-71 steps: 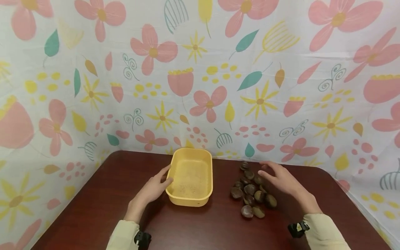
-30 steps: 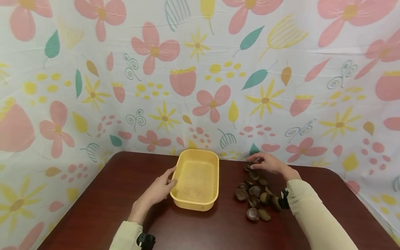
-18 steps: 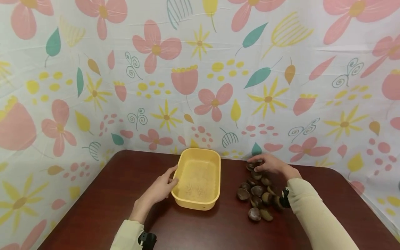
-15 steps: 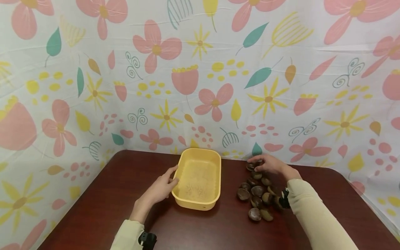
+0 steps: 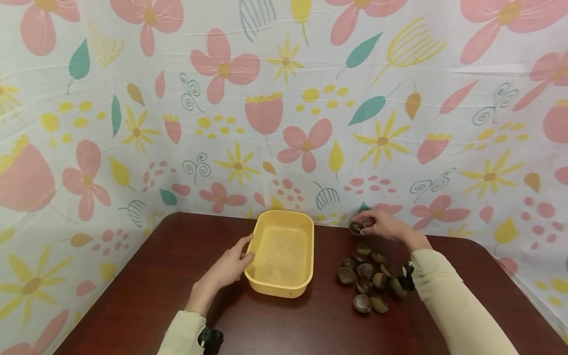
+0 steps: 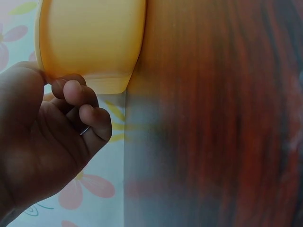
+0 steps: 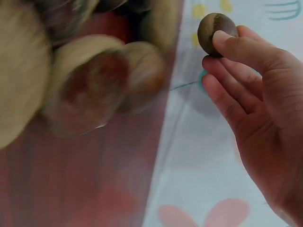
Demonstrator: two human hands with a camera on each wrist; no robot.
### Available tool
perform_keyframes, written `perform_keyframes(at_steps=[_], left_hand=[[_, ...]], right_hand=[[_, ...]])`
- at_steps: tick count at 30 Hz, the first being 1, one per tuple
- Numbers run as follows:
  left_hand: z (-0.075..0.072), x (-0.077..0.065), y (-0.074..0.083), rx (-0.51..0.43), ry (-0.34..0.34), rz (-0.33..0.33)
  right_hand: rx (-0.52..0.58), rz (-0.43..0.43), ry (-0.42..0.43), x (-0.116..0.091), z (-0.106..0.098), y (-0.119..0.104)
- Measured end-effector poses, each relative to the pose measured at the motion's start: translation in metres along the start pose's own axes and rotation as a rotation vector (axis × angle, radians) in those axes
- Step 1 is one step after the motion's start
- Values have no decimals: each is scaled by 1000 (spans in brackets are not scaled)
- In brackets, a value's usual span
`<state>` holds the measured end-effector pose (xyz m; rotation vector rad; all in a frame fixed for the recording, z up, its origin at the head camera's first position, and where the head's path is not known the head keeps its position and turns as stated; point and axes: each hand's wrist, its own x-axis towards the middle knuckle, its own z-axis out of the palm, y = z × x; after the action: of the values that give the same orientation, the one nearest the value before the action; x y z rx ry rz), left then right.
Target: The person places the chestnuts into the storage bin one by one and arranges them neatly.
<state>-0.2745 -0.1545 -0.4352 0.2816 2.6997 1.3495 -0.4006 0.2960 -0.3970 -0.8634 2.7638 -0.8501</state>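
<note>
Right grip (image 5: 385, 226) pinched one shell (image 7: 205, 38) near the tabletop's (image 5: 284, 328) far edge. Tray (image 5: 281, 244) lay to that grip's left, long axis near-to-far, left rim held by left grip (image 5: 225, 266).

No text, label, brand, number or sign could be read on the yellow plastic tray (image 5: 279, 251), the brown shells (image 5: 365, 270), the worktop (image 5: 275, 325), the flower-print cloth (image 5: 284, 111) or the black wrist devices (image 5: 210, 340).

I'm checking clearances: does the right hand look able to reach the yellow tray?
Probably yes: nothing stands between the right hand, which pinches a shell, and the yellow tray; the left hand holds its opposite side.
</note>
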Motion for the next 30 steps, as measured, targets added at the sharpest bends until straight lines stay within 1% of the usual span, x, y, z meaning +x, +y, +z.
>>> perform_keyframes(at_steps=[6, 10, 13, 22, 25, 27, 30], left_hand=[[-1, 0, -1, -6, -1, -4], [-1, 1, -1, -11, -1, -2], [0, 1, -1, -10, -5, -3], [-1, 0, 0, -13, -32, 5], [-1, 0, 0, -3, -36, 9], [-1, 0, 0, 3, -36, 12], [0, 1, 0, 10, -37, 20]], right_hand=[[-62, 2, 32, 11, -7, -37], [-51, -22, 42, 22, -10, -64], [-45, -47, 37, 30, -10, -80], [-60, -133, -13, 57, -1, -125], [-87, -164, -17, 66, 2, -140], [-103, -186, -29, 73, 6, -148], [-91, -206, -47, 81, 11, -157]])
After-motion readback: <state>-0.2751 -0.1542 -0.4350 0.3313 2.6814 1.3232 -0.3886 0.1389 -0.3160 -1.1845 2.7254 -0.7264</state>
